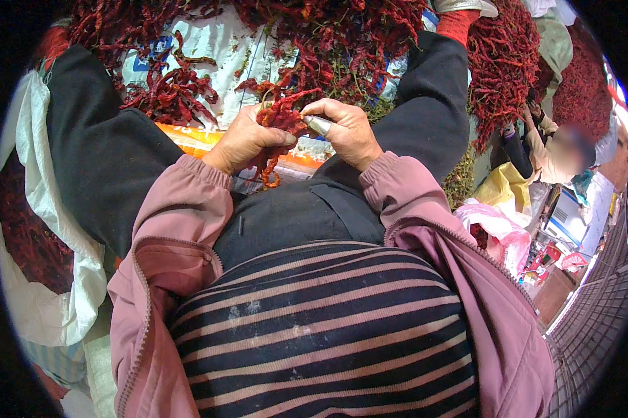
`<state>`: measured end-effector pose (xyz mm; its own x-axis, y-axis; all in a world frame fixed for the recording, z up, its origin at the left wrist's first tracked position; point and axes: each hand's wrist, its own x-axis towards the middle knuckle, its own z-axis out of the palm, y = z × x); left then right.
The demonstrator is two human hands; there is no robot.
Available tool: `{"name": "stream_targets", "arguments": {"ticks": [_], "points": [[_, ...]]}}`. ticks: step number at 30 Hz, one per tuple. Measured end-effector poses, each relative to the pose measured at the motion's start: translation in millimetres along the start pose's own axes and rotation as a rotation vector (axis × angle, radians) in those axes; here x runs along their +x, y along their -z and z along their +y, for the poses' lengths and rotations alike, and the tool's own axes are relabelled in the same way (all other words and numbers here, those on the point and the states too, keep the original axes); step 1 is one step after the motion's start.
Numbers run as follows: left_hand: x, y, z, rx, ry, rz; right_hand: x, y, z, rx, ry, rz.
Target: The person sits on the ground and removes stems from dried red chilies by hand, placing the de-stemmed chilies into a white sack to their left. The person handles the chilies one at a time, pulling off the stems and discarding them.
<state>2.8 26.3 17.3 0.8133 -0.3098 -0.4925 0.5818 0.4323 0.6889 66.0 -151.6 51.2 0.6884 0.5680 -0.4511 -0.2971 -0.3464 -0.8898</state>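
Note:
A bunch of dried red chili peppers [281, 116] is gripped in my left hand [246, 137], with its thumb pressed across them. Some wrinkled peppers hang below that palm. My right hand [348, 130] meets the bunch from the right, its thumb and forefinger pinching at a pepper's end; the exact spot between the fingertips is hidden. A silvery cover [318, 125] wraps the right thumb. Just beyond my left hand, a small heap of red peppers [173, 96] lies on a printed white woven sack [225, 57] spread between my legs.
More dried peppers [324, 31] cover the sack's far side, with green stems [379, 109] by my right leg. A white sack of peppers [37, 136] stands at left. A tall pepper pile [504, 68] rises at right, near another person [551, 151] and a yellow sack [507, 185].

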Motion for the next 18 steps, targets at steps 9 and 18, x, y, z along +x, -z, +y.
{"name": "stream_targets", "arguments": {"ticks": [9, 18], "points": [[7, 19, -2, 0.367, 0.005, -0.054, 10, 46, 0, 0.089, -0.035, -0.637], [14, 3, -9, 0.722, -0.068, -0.026, 12, 46, -25, -0.569, 0.076, -0.081]]}}
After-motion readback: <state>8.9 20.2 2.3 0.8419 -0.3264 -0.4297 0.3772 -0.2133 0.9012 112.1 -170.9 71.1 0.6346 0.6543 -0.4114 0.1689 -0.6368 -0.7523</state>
